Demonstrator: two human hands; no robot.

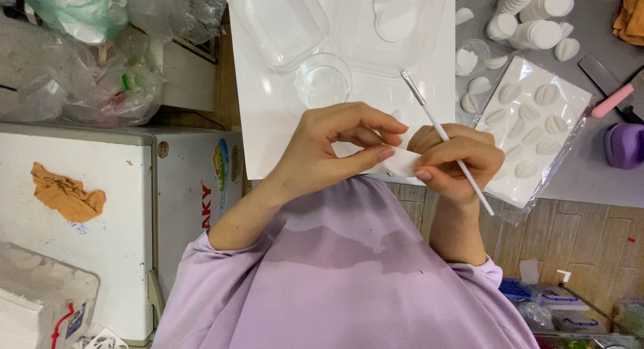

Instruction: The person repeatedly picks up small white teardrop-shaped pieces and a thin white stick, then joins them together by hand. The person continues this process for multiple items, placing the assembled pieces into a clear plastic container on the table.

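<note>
Head view: left hand and right hand both pinch the thin white clay piece just below the white plastic work board, right also clamping a slim white-handled modelling tool; over-tight pinching risks tearing or denting it.

Looking steeply down from head height, close over the left hand and right hand; facing the white board just beyond them, chest below. Single view, nothing shared.

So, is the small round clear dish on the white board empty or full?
Empty: the small round clear dish shows only white board through it.
</note>
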